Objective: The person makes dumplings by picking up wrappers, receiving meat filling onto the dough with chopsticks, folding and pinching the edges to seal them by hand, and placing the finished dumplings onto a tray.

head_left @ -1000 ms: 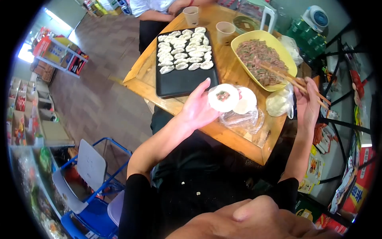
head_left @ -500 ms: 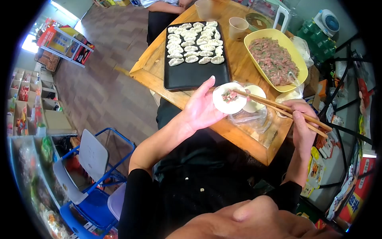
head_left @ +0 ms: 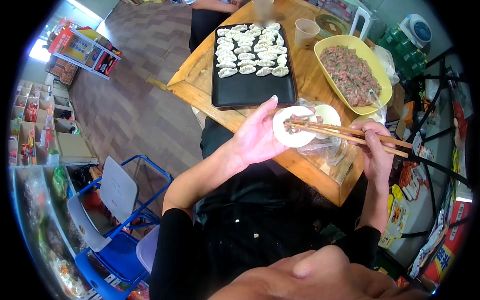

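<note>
A round dumpling wrapper (head_left: 287,141) with a small lump of meat filling (head_left: 295,126) lies on the fingers of my left hand (head_left: 252,136), thumb raised at its side. My right hand (head_left: 377,156) grips a pair of wooden chopsticks (head_left: 320,128), whose tips touch the filling. Just behind, more pale wrappers (head_left: 329,117) rest by a clear plastic bag (head_left: 327,151). Rows of folded dumplings (head_left: 246,55) fill the far part of a black tray (head_left: 254,93). To the right, a yellow bowl (head_left: 385,94) holds minced meat with green bits (head_left: 349,72).
The wooden table (head_left: 192,90) has a corner close to my lap. Paper cups (head_left: 306,33) stand at its far side, where another person's arm (head_left: 215,5) shows. Blue folding chairs (head_left: 120,187) are at left, a metal rack (head_left: 434,107) at right.
The chopsticks have swung flatter, their tips reaching further left over the filling on the wrapper. My view has shifted slightly, so the tray and bowl appear further right.
</note>
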The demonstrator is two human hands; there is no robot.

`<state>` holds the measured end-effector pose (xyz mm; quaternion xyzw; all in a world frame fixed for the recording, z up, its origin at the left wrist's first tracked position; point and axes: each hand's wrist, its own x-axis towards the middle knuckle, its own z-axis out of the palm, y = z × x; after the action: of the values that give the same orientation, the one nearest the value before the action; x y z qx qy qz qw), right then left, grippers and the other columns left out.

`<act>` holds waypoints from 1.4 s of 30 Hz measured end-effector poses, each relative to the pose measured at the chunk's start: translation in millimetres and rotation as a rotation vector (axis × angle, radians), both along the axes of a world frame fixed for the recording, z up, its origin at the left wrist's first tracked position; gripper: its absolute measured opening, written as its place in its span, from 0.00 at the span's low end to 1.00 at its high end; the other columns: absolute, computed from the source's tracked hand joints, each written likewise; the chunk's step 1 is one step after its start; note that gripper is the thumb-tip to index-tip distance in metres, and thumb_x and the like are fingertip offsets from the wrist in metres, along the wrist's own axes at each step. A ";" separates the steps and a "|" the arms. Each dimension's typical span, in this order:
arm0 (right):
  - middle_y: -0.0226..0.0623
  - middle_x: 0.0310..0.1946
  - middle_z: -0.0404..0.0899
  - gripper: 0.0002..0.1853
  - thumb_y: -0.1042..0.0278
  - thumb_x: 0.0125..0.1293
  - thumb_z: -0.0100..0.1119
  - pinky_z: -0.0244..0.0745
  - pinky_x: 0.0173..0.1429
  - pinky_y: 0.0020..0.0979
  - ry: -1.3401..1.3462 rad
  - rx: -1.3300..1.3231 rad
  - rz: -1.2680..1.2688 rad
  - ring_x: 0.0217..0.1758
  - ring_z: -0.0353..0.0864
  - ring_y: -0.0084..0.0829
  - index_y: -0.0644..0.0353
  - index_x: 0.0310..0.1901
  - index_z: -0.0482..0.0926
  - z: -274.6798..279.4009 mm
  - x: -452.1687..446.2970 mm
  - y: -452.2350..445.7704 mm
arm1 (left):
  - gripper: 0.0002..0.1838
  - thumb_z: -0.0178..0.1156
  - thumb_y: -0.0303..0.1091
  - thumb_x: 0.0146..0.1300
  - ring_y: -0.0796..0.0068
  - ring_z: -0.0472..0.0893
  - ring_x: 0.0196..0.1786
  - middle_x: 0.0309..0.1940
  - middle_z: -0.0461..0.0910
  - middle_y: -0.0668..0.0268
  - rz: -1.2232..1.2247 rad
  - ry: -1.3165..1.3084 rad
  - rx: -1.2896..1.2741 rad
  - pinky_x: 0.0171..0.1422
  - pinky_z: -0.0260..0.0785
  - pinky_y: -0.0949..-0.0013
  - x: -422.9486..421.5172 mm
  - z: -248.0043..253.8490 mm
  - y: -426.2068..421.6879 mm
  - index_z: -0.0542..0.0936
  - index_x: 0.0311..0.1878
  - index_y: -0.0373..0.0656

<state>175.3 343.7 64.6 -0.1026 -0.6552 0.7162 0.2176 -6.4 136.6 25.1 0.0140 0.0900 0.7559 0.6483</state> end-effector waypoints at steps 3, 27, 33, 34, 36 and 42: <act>0.54 0.45 0.79 0.09 0.74 0.71 0.49 0.82 0.47 0.37 0.035 -0.005 -0.002 0.45 0.84 0.44 0.68 0.48 0.76 2.5 0.0 -3.0 | 0.39 0.34 0.57 0.76 0.51 0.59 0.75 0.72 0.59 0.42 0.004 -0.046 -0.007 0.80 0.48 0.53 -0.1 -2.4 -2.2 0.56 0.72 0.26; 0.53 0.40 0.80 0.08 0.76 0.68 0.51 0.78 0.56 0.44 0.112 0.168 -0.050 0.45 0.82 0.43 0.68 0.45 0.76 12.0 13.9 1.1 | 0.40 0.32 0.56 0.76 0.47 0.59 0.75 0.72 0.56 0.40 0.002 -0.074 -0.002 0.81 0.47 0.55 -7.0 -5.9 -5.6 0.54 0.73 0.26; 0.53 0.40 0.81 0.07 0.73 0.67 0.54 0.77 0.53 0.39 0.075 0.332 -0.046 0.44 0.81 0.39 0.68 0.41 0.76 16.4 -3.1 -8.2 | 0.40 0.32 0.57 0.76 0.46 0.60 0.75 0.72 0.57 0.41 -0.030 0.027 -0.014 0.80 0.48 0.53 -3.5 -0.7 -8.1 0.55 0.72 0.26; 0.53 0.40 0.81 0.07 0.73 0.67 0.54 0.77 0.53 0.39 0.073 0.331 -0.046 0.44 0.81 0.39 0.68 0.41 0.76 18.4 -4.1 -9.6 | 0.40 0.32 0.57 0.76 0.46 0.60 0.75 0.72 0.57 0.41 -0.030 0.025 -0.015 0.80 0.48 0.53 -3.7 -1.5 -8.3 0.55 0.72 0.26; 0.51 0.39 0.82 0.06 0.73 0.66 0.55 0.76 0.52 0.36 0.049 0.365 0.049 0.43 0.81 0.37 0.68 0.39 0.77 20.5 -2.6 -12.9 | 0.40 0.32 0.58 0.76 0.46 0.60 0.75 0.72 0.58 0.40 -0.035 0.030 -0.040 0.80 0.48 0.53 -2.6 -4.3 -10.1 0.56 0.72 0.26; 0.53 0.40 0.80 0.09 0.70 0.68 0.53 0.77 0.55 0.40 0.163 0.158 0.013 0.45 0.81 0.41 0.68 0.43 0.75 18.9 9.8 -1.1 | 0.41 0.32 0.59 0.75 0.45 0.59 0.75 0.71 0.58 0.39 -0.047 0.029 0.003 0.81 0.46 0.53 -0.6 -4.7 -9.6 0.56 0.72 0.25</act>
<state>185.0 342.6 83.4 -0.0221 -0.6903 0.6697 0.2729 -7.1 126.9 20.4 0.0279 0.0979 0.7404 0.6644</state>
